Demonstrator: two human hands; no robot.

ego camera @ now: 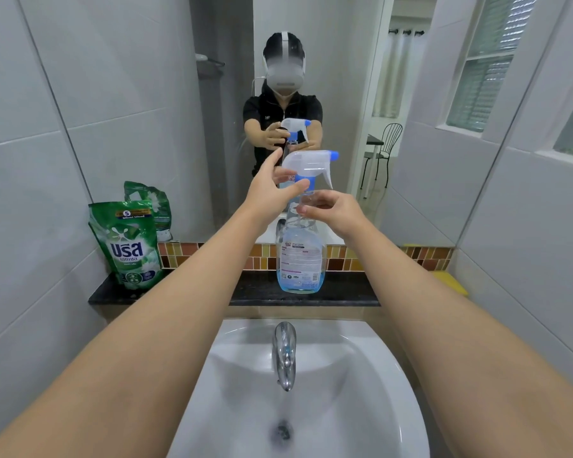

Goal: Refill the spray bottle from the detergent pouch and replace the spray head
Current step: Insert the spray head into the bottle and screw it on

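A clear spray bottle (pixel 300 256) stands upright on the dark stone shelf (pixel 186 294) behind the sink, with a little blue liquid at its bottom. Its white spray head (pixel 308 163) with a blue nozzle and blue collar sits on top. My right hand (pixel 331 209) is wrapped around the bottle's upper neck. My left hand (pixel 275 186) is at the blue collar just under the spray head, fingers spread around it. A green detergent pouch (pixel 128 242) stands at the shelf's left end, apart from both hands.
A white sink (pixel 361 375) with a chrome tap (pixel 284 353) lies below the shelf. A large mirror (pixel 146 94) on the wall reflects the person, the bottle and the pouch. A strip of coloured tiles (pixel 420 256) runs under the mirror. Grey tiled walls close in left and right.
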